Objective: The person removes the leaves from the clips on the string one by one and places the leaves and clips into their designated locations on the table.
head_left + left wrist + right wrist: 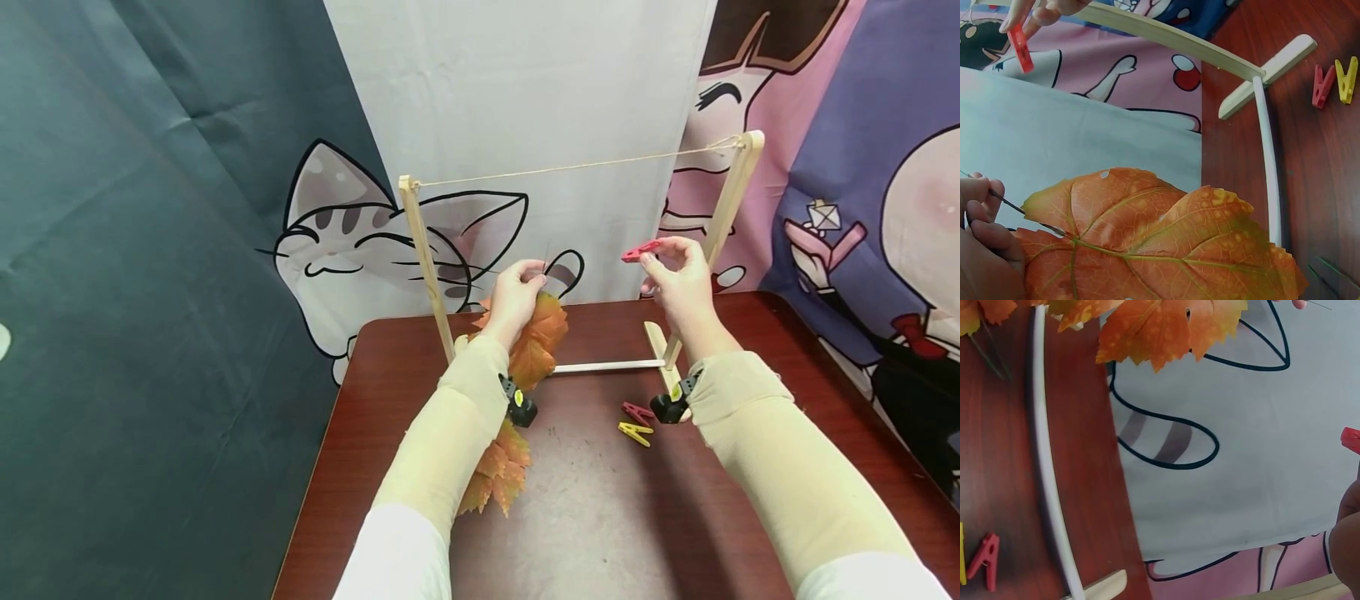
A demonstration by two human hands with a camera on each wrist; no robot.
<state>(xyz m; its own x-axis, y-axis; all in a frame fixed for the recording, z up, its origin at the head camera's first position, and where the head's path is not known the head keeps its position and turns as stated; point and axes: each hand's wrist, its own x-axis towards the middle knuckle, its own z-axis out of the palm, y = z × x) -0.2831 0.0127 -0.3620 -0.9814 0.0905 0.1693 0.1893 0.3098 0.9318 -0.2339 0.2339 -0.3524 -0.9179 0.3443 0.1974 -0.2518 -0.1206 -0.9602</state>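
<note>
My left hand [516, 302] pinches the thin dark stem of an orange autumn leaf [537, 346], which hangs below the fingers. In the left wrist view the same leaf [1129, 244] fills the lower part, with its stem running into the left fingers. My right hand [681, 279] holds a red clothespin [640, 252] between thumb and fingers, its tip pointing left. Above both hands a string [555, 170] spans a wooden frame [426, 258]; neither hand touches it. In the right wrist view only an end of the red clothespin [1351, 440] shows.
On the reddish-brown table [570, 500] lie another red clothespin [637, 412] and a yellow clothespin [635, 433]. More autumn leaves [498, 471] lie under my left forearm. A white rod [607, 366] joins the frame's feet. A printed curtain [555, 83] hangs behind.
</note>
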